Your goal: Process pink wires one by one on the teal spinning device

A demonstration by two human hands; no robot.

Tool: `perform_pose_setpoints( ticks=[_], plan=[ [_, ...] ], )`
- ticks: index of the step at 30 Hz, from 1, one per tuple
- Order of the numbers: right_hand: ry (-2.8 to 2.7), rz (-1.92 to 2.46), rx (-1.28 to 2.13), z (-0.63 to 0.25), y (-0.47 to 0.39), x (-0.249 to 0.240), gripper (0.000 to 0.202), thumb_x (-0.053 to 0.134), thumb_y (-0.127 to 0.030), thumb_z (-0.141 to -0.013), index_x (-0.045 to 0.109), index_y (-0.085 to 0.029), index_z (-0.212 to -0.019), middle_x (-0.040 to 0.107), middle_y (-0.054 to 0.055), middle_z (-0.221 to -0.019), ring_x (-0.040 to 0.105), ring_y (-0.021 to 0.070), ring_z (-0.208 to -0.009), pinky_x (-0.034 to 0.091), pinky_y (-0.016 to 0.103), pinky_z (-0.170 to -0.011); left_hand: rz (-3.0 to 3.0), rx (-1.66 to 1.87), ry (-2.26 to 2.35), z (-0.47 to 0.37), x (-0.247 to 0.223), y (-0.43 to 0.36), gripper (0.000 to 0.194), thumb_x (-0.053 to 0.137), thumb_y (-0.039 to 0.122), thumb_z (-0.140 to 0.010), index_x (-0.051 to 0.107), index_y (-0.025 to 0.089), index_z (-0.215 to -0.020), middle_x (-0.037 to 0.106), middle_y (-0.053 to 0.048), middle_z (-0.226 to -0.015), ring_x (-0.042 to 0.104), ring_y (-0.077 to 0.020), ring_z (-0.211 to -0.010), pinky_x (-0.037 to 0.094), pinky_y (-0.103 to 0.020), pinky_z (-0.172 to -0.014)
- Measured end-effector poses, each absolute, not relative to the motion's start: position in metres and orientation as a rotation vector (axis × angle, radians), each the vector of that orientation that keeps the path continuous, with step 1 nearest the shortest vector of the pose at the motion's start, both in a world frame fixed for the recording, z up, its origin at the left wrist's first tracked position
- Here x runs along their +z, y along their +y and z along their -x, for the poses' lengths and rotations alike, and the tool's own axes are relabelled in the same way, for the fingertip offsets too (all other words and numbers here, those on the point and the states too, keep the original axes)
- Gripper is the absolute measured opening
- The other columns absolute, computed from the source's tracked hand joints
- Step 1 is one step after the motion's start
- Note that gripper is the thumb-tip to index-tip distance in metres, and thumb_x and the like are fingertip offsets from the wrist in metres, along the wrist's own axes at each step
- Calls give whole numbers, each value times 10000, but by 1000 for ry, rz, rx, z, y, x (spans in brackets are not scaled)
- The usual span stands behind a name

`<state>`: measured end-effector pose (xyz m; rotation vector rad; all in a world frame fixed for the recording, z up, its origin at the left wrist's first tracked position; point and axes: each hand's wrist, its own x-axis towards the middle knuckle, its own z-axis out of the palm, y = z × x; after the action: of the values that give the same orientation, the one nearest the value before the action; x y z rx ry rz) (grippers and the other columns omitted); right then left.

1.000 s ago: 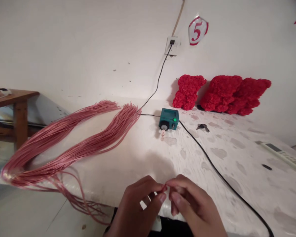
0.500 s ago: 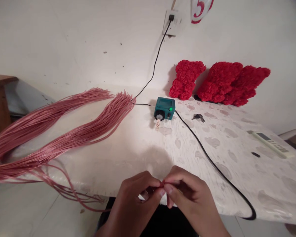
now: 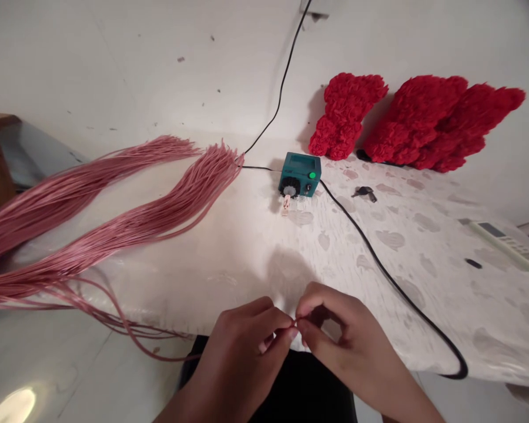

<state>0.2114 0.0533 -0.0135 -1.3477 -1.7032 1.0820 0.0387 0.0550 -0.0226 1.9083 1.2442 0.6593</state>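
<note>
At the table's near edge, my left hand (image 3: 251, 341) pinches a thin pink cord (image 3: 171, 359) between thumb and index finger. My right hand (image 3: 344, 329) is closed too, its thumb and index fingertip pinching the cord's end right against the left fingertips. Only a tiny reddish bit shows between them. The strand runs from behind my left wrist back to the left, where two long bundles of pink cords (image 3: 145, 226) lie across the table.
Beyond my hands stands a small teal device (image 3: 300, 173) with a green lit button and a black cable (image 3: 370, 249). Red flower-covered shapes (image 3: 441, 123) lean by the wall. Keys (image 3: 365, 192) and a pale remote control (image 3: 506, 244) lie on the right of the patterned tablecloth (image 3: 330, 252).
The view has tilted down, so the table's things sit higher in the picture. My right hand's fingers have opened out slightly; both hands keep pinching at the same spot.
</note>
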Motion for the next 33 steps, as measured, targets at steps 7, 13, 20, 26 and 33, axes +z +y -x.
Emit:
perform_pose_setpoints(
  ticks=[7, 13, 20, 26, 33],
  plan=[
    [-1737, 1265, 1049, -210, 52, -15, 171, 537, -60, -758, 539, -221, -700, 505, -48, -657, 490, 92, -580, 400, 195, -492, -1874, 626, 1230, -35, -19, 56, 150, 556, 128, -842, 643, 206, -748, 629, 27, -724, 589, -112, -637, 431, -220, -589],
    [-1809, 1224, 912, -208, 52, -18, 179, 521, -49, -786, 523, -215, -719, 521, -50, -666, 496, 82, -587, 402, 197, -521, -1950, 678, 1253, -33, -14, 60, 142, 547, 146, -860, 655, 231, -823, 678, 39, -750, 644, -122, -670, 466, -216, -610],
    [-1967, 1232, 803, -210, 51, -22, 160, 514, -62, -821, 513, -202, -743, 489, -31, -707, 494, 91, -591, 374, 221, -514, -2200, 541, 1295, -37, -12, 63, 175, 510, 109, -850, 644, 189, -772, 661, -7, -721, 624, -158, -609, 445, -257, -553],
    [-2038, 1143, 618, -206, 53, -26, 154, 489, -70, -847, 522, -189, -755, 440, -31, -687, 436, 81, -536, 302, 227, -467, -2219, 433, 1335, -37, -3, 67, 174, 491, 130, -858, 620, 205, -768, 652, -8, -725, 611, -176, -614, 425, -283, -560],
    [-1988, 1152, 554, -204, 54, -33, 148, 484, -71, -861, 520, -189, -779, 406, -32, -697, 395, 74, -514, 274, 222, -435, -2285, 489, 1333, -38, -3, 68, 166, 490, 123, -868, 578, 203, -752, 620, 8, -707, 569, -163, -612, 361, -290, -559]
  ],
)
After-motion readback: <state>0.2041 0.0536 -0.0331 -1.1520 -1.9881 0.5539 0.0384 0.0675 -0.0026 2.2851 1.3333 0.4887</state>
